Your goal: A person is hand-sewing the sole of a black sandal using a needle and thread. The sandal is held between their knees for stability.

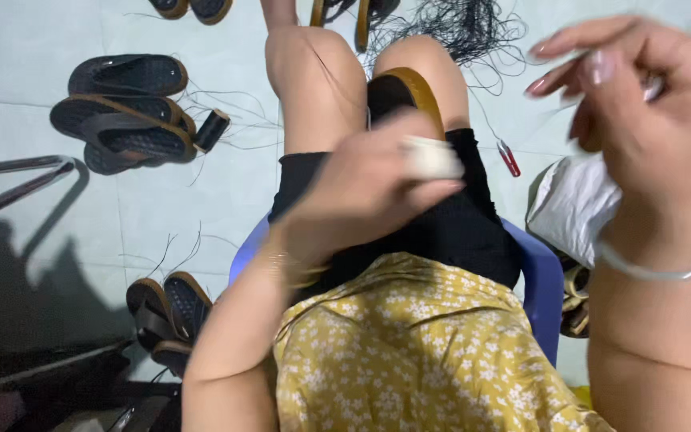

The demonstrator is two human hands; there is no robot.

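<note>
Hands raised over lap, sandal wedged between knees.
Left hand (361, 192), fingers curled, taped fingertip, rests on sandal (409, 92); right hand (641, 96) lifted apart, pinching something too blurred to identify. Sandal likely light, flexible; grip by edge. Floor (225, 200): about 5 more sandals, 1 thread spool (212, 130), 1 red snips (509, 158).

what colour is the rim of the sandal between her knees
Tan-brown rim on a black sandal, seen in the head view.
</note>
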